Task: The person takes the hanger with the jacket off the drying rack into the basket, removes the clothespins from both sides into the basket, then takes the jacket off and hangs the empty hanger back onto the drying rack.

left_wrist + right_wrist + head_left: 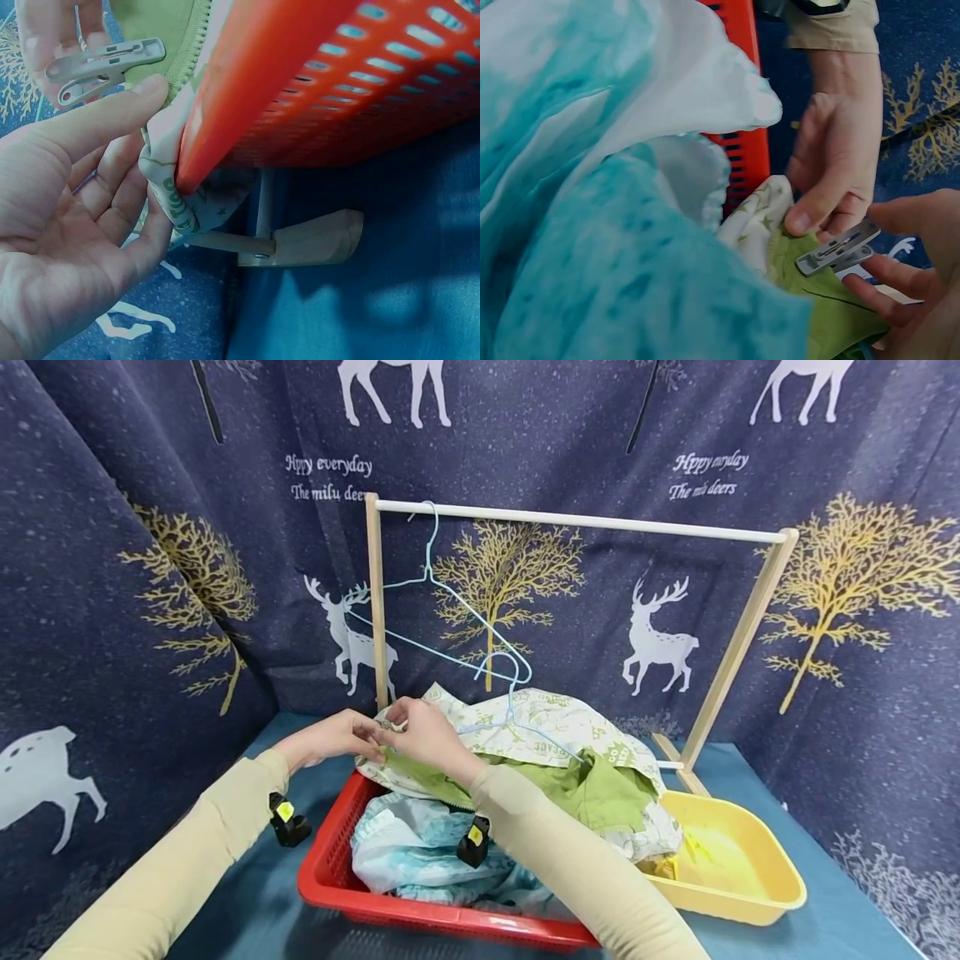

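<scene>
A jacket (555,718) with a white printed side and a green side lies over the red basket (330,860), a light blue hanger (540,732) set into it. My left hand (337,739) pinches the jacket's edge near the zipper (193,45), thumb on top and fingers beneath. Beside it, my right hand (427,735) holds a grey clothespin (840,247) between thumb and fingers. The clothespin's tip lies at the green cloth in the right wrist view. White and teal clothing (420,839) fills the basket under the jacket.
Behind the basket stands a rack with a white rail (577,518) and wooden posts (738,652). A second blue hanger (429,547) hangs from its left end. The yellow tray (750,868) at the right holds small yellow items. A dark patterned curtain (570,452) backs the blue table surface.
</scene>
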`<state>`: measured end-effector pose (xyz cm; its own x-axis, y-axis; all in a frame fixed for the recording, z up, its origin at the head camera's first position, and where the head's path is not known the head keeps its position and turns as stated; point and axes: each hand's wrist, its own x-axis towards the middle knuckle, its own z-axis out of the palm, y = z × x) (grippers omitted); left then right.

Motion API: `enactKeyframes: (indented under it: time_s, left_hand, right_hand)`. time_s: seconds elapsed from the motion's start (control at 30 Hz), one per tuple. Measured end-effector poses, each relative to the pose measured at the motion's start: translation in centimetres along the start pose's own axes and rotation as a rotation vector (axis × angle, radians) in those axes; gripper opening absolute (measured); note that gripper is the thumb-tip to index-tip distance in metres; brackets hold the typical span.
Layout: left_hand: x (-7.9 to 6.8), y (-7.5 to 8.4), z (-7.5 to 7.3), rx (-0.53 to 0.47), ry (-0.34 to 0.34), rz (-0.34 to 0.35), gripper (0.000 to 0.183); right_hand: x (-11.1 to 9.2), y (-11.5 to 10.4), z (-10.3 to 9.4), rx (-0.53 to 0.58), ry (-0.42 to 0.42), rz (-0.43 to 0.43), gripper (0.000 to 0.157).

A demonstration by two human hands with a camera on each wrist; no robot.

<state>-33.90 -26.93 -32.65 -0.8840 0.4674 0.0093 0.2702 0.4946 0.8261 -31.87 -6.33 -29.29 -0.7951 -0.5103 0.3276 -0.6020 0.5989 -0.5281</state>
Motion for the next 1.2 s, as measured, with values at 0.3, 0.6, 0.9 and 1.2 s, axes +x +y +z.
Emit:
enactKeyframes:
  time_s: [0.3,0.6,0.9,1.2]
  left_hand:
    - [-0.08,0.23,0.23,0.036,0.002,-0.002,0.023]
    - [-0.21,0.43,0.35,0.046,-0.005,0.014,0.018]
    - [-0.12,-0.13,0.40,0.048,-0.011,0.011,0.022]
    - [-0.07,0.04,0.28,0.048,-0.002,0.014,0.025]
  right_hand:
    - [-0.23,0.27,0.31,-0.087,0.006,-0.045,0.020]
    - [-0.61,0.19,0.74,0.023,0.004,-0.104,0.012]
    - [-0.80,0.66,0.83,0.101,0.048,-0.116,0.005]
    - [-0.61,0.80,0.46,0.192,0.099,-0.089,0.003]
